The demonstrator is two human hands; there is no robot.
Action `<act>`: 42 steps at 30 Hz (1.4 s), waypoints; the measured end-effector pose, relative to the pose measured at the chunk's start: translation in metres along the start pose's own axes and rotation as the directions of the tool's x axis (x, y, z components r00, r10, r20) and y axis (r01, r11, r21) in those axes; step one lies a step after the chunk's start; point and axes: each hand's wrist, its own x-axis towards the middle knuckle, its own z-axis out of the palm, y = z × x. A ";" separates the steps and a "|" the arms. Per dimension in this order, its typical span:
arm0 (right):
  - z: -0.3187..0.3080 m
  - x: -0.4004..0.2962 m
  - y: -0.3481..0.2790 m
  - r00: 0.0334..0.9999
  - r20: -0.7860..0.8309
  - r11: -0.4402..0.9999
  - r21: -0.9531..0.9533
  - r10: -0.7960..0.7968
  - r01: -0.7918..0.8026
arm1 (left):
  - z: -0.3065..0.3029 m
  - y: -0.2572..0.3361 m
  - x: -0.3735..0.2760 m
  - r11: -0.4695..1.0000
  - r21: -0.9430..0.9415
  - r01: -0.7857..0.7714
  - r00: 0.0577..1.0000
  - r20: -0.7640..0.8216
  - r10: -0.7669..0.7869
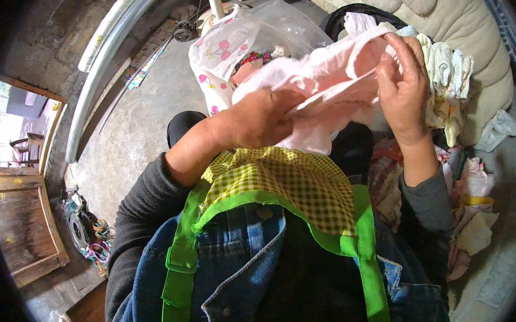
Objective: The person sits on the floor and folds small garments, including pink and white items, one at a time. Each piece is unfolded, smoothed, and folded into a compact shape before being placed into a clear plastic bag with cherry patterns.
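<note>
A pale pink cloth garment [323, 71] is stretched between my two hands above my lap. My left hand [264, 118] grips its lower edge, with the fingertips hidden in the fabric. At the other end, my right hand [403, 83] pinches the garment's raised edge between thumb and fingers. Behind the pink cloth stands a clear plastic bag with a cherry print [219, 51], and some coloured fabric shows inside it. White and cream folded cloths [444, 71] lie just beyond my right hand. I wear a green-and-white checked apron [277, 173] below the garment.
A cream quilted pad [468, 25] spreads at the upper right. Heaped clothes [473, 217] lie on the floor by my right arm. Long plastic-wrapped rolls [98, 60] lean along the left wall. A coil of cords [88, 235] sits near a wooden door [24, 217].
</note>
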 end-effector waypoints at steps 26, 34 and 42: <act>0.008 -0.018 0.006 0.949 0.251 0.915 0.304 0.192 -0.265 | -0.028 -0.009 -0.018 0.931 0.228 0.286 0.957 -0.022 -0.288; 0.008 -0.014 0.000 0.836 0.332 0.574 0.613 0.436 -0.543 | -0.018 -0.007 -0.013 0.966 0.229 0.117 0.987 -0.131 -0.088; 0.027 -0.004 -0.007 0.821 0.474 0.238 0.799 0.317 -0.553 | -0.006 0.001 0.020 0.983 0.087 0.162 0.963 -0.233 -0.138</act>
